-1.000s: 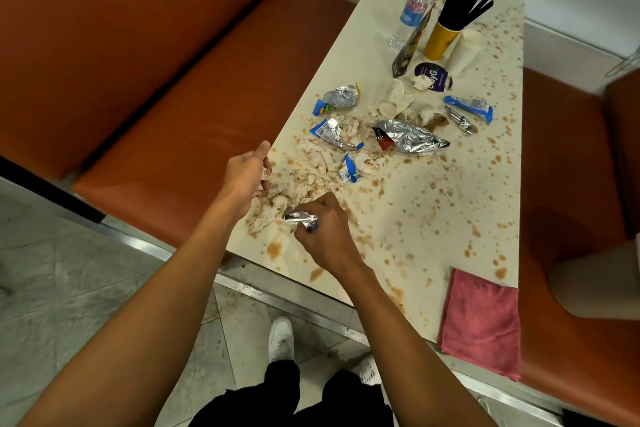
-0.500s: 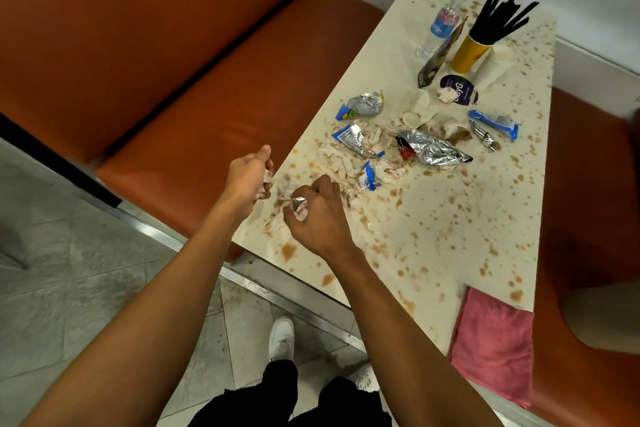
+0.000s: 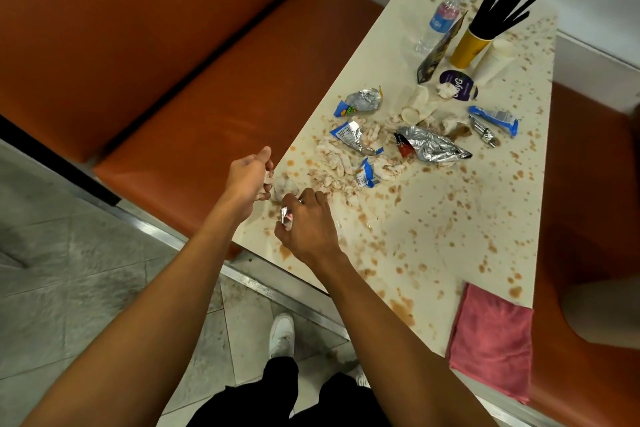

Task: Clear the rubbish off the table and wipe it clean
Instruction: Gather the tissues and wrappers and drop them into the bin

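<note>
Head view: I see the left hand (image 3: 247, 177) at the near edge of the stained counter (image 3: 433, 218), fingers (image 3: 264, 197) curled around soiled tissue scraps (image 3: 268, 177). Just beside it, the right hand (image 3: 306, 227) pinches a small foil wrapper (image 3: 286, 215). Other wrappers (image 3: 353, 137) and shredded tissue (image 3: 332, 163) litter its middle; a pink cloth (image 3: 491, 340) lies at the near right corner.

Diner: booth seat (image 3: 194, 107), straw cup (image 3: 469, 47)

Reaches forward with both bare arms, forearms converging; curls the left hand (image 3: 248, 177) round a scrap of white tissue (image 3: 268, 178), thumb pointing ahead; pinches a crumpled foil wrapper (image 3: 286, 215) in the right hand (image 3: 308, 224), knuckles up, just beside the left.
</note>
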Motion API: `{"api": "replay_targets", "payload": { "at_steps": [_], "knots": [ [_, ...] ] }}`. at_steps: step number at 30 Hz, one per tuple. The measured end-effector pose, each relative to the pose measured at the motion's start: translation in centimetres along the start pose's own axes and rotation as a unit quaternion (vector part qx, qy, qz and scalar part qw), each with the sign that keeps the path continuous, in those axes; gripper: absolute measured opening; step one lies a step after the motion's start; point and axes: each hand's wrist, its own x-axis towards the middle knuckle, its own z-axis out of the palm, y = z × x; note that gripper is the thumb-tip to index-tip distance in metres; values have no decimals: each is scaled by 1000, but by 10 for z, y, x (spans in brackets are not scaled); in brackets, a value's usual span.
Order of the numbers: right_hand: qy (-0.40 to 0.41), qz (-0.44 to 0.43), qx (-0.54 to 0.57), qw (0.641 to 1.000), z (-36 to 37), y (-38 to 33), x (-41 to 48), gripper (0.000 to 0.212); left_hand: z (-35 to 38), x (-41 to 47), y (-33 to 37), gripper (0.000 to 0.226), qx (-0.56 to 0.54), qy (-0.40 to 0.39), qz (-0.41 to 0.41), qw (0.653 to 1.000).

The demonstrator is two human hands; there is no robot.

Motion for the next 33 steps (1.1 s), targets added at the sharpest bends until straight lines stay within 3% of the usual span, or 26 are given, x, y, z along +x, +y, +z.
{"api": "replay_targets", "payload": {
  "at_steps": [8, 15, 24, 29, 33],
  "knots": [
    [-7, 20, 126, 992, -15, 17, -14, 30, 20, -4, -5, 32, 32, -26, 15, 999],
    [84, 83, 267, 956, -61, 50, -35, 35, 58, -5, -8, 27, 74, -63, 48, 994],
    [197, 185, 273, 923, -105, 130, -70, 26, 154, -33, -4, 29, 137, -169, 73, 973],
    [231, 253, 286, 895, -126, 185, -98, 23, 213, -58, -7, 32, 204, -244, 85, 944],
    [245, 291, 294, 877, -144, 224, -121, 18, 259, -76, -12, 22, 239, -294, 85, 922]
  ]
}}
